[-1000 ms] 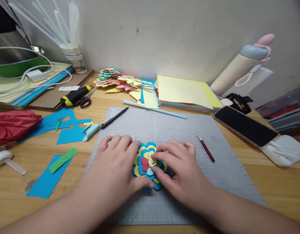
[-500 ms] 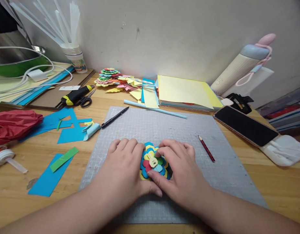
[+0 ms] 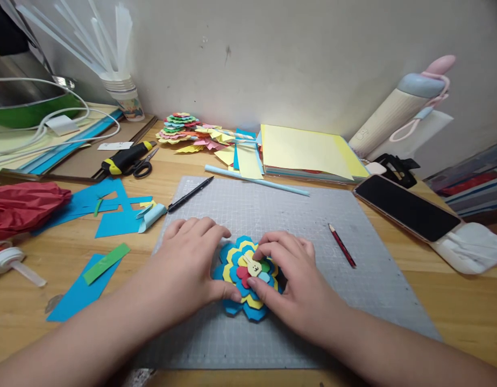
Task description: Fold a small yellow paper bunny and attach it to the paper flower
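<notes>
A layered paper flower [image 3: 232, 309] in blue and yellow lies on the grey cutting mat [image 3: 297, 209]. At its middle are small red, green and light blue petals and a cream bunny-face cutout [image 3: 254, 267]. My right hand [image 3: 299, 274] is curled over the flower's right side, thumb and fingertips gripping near the central petals. My left hand [image 3: 192, 263] is at the left edge with thumb and index finger spread apart. Its thumb tip rests on the lower left petals, while the index fingertip is beyond the upper edge. Part of the flower's right side is hidden.
A pencil [image 3: 342, 246] and a black pen [image 3: 191, 194] lie on the mat. Blue paper pieces [image 3: 83, 290], scissors [image 3: 143, 165] and crumpled red paper [image 3: 26, 207] are left. Behind are a light blue paper stick [image 3: 256, 181] and yellow paper [image 3: 309, 150]; a phone [image 3: 407, 207] lies right.
My left hand has shifted left and its thumb has parted from the right hand, uncovering the outer blue petals. My right hand stays on the flower, its thumb slightly further right.
</notes>
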Demonstrator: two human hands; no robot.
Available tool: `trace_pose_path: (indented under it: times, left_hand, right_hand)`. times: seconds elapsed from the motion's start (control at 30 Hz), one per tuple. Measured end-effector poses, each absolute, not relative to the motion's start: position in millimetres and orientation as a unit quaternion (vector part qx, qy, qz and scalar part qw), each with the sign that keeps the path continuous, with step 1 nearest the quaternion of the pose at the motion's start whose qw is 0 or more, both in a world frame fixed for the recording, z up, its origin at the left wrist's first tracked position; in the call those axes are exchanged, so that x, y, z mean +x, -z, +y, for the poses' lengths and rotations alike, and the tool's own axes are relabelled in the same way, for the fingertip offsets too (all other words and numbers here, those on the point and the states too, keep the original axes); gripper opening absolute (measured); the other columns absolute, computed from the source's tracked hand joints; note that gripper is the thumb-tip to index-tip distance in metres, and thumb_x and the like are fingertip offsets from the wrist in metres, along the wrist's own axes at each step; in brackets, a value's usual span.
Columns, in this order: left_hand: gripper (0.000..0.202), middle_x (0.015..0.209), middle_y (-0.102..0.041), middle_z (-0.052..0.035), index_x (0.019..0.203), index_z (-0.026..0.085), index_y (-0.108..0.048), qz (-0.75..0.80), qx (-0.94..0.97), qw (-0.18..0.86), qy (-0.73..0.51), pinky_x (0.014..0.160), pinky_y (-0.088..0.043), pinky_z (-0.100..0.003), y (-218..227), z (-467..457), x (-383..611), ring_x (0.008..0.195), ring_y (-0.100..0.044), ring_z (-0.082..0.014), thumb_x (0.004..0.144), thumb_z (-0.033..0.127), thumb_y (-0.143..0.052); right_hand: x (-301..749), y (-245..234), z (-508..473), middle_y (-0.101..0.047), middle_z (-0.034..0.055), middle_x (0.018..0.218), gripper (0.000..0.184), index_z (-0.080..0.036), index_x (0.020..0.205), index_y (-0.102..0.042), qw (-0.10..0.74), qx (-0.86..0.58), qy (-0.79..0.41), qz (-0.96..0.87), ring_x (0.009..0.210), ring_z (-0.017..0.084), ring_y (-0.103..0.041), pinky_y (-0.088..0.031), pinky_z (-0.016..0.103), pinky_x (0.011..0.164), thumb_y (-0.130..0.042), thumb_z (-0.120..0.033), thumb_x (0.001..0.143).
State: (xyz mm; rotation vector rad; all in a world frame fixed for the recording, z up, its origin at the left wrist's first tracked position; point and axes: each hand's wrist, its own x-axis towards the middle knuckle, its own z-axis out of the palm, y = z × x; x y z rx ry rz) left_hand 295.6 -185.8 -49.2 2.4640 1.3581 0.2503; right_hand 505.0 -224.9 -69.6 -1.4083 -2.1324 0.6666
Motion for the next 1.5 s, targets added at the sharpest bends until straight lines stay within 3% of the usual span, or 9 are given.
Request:
trace_pose_path:
  times: [0.23,0.4,0.5,0.73,0.87,1.03,1.2,1.33,1.5]
  left_hand:
    - [0.090,0.125,-0.057,-0.0106,0.127,0.023,-0.051,0.447,0.874,0.176,-0.072,0.099,-0.031,-0.055,51.6,-187.8,298.8,0.116,-0.050,-0.0341,0.055,0.070,-0.076]
    - [0.107,0.153,-0.037,-0.0084,0.148,0.029,-0.023,0.375,0.904,0.199,-0.057,0.111,-0.016,-0.055,55.5,-186.6,300.9,0.137,-0.033,-0.0313,0.061,0.060,-0.079]
    - [0.105,0.147,-0.046,-0.0079,0.148,0.027,-0.025,0.369,0.905,0.204,-0.050,0.112,-0.014,-0.055,55.9,-188.6,305.1,0.136,-0.035,-0.0310,0.063,0.055,-0.080]
    - [0.112,0.118,-0.065,-0.0140,0.142,0.014,-0.043,0.446,0.886,0.103,-0.072,0.108,-0.014,-0.058,44.5,-200.5,310.9,0.117,-0.048,-0.0376,0.055,0.083,-0.063]
    - [0.104,0.113,-0.067,-0.0123,0.137,0.012,-0.048,0.451,0.884,0.117,-0.032,0.102,-0.025,-0.054,41.0,-200.6,306.4,0.110,-0.052,-0.0358,0.057,0.075,-0.071]
    - [0.081,0.100,-0.068,-0.0089,0.121,0.017,-0.061,0.471,0.872,0.136,0.002,0.093,-0.034,-0.054,42.1,-200.7,308.8,0.101,-0.055,-0.0351,0.059,0.068,-0.074]
    - [0.070,0.096,-0.068,-0.0085,0.106,0.018,-0.065,0.476,0.870,0.129,-0.011,0.090,-0.037,-0.053,43.4,-201.4,312.4,0.097,-0.055,-0.0340,0.058,0.068,-0.075]
    - [0.071,0.098,-0.067,-0.0090,0.107,0.018,-0.064,0.471,0.872,0.135,-0.013,0.091,-0.036,-0.053,44.3,-201.7,310.9,0.098,-0.056,-0.0341,0.059,0.070,-0.073]
    - [0.075,0.097,-0.067,-0.0084,0.112,0.018,-0.064,0.477,0.868,0.138,-0.010,0.091,-0.036,-0.053,45.1,-200.7,311.4,0.098,-0.056,-0.0344,0.057,0.068,-0.076]
  right_hand:
    - [506.6,70.8,-222.2,-0.054,0.0029,0.108,0.016,-0.025,0.095,-0.052,0.318,-0.532,-0.302,-0.724,0.106,0.023,-0.050,-0.035,0.047,0.092,-0.062,-0.022,0.083]
    - [513.8,79.0,-212.3,-0.054,0.0036,0.108,0.015,-0.026,0.096,-0.054,0.435,-0.546,-0.311,-0.645,0.109,0.023,-0.050,-0.038,0.045,0.096,-0.062,-0.030,0.085]
    - [515.9,83.1,-208.8,-0.054,0.0045,0.108,0.015,-0.026,0.098,-0.054,0.456,-0.554,-0.320,-0.619,0.111,0.023,-0.050,-0.040,0.045,0.096,-0.061,-0.032,0.086]
    - [510.6,76.4,-214.3,-0.055,0.0054,0.108,0.014,-0.025,0.093,-0.055,0.407,-0.553,-0.306,-0.659,0.109,0.024,-0.051,-0.040,0.049,0.097,-0.063,-0.029,0.083]
    - [505.6,73.8,-221.5,-0.053,0.0048,0.112,0.016,-0.025,0.094,-0.056,0.343,-0.537,-0.330,-0.696,0.111,0.025,-0.050,-0.039,0.050,0.097,-0.065,-0.027,0.081]
    - [501.0,73.8,-226.8,-0.053,0.0035,0.114,0.022,-0.025,0.093,-0.056,0.293,-0.533,-0.332,-0.721,0.112,0.025,-0.048,-0.035,0.050,0.097,-0.069,-0.021,0.076]
    - [499.8,73.9,-226.6,-0.054,0.0033,0.114,0.025,-0.025,0.091,-0.056,0.276,-0.541,-0.335,-0.720,0.112,0.025,-0.048,-0.034,0.049,0.096,-0.073,-0.019,0.073]
    - [502.6,72.4,-226.8,-0.055,0.0043,0.114,0.032,-0.025,0.094,-0.056,0.285,-0.536,-0.320,-0.728,0.111,0.026,-0.049,-0.035,0.049,0.095,-0.077,-0.025,0.071]
    - [509.5,67.5,-224.5,-0.058,0.0044,0.110,0.010,-0.026,0.095,-0.061,0.309,-0.493,-0.250,-0.774,0.108,0.025,-0.051,-0.034,0.048,0.094,-0.063,-0.023,0.085]
